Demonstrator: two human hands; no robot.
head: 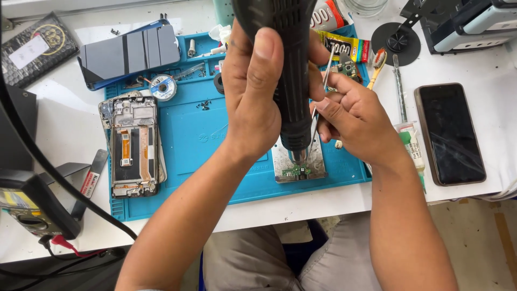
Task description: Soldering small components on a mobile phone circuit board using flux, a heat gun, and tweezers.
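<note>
Sitting low on the blue work mat (204,134), just under the tool's tip and below both hands, being a small green circuit board (297,172), resting on a grey metal plate (281,161) near the mat's front edge. Pointing its nozzle straight down at that board, running its long axis near upright from the top of the view to the plate, being a black hot-air handle (288,70). Wrapping fully around the handle, thumb lying up along its ribbed front and fingers closing behind it, being the left hand (253,91), clamped firmly on the tool. Pinching a pair of slim metal tweezers (322,91) between thumb and forefinger, being the right hand (353,116), just right of the handle and touching it at the fingertips. Slanting down and leftward toward the board, being the tweezers' long axis, with the tips hiding behind the nozzle, so not telling whether touching the board. Lying well to the left on the mat, lengthwise front to back, being an opened phone frame (133,145). Resting apart on the white table (64,129) to the right, screen up, being a dark phone (449,133).
</note>
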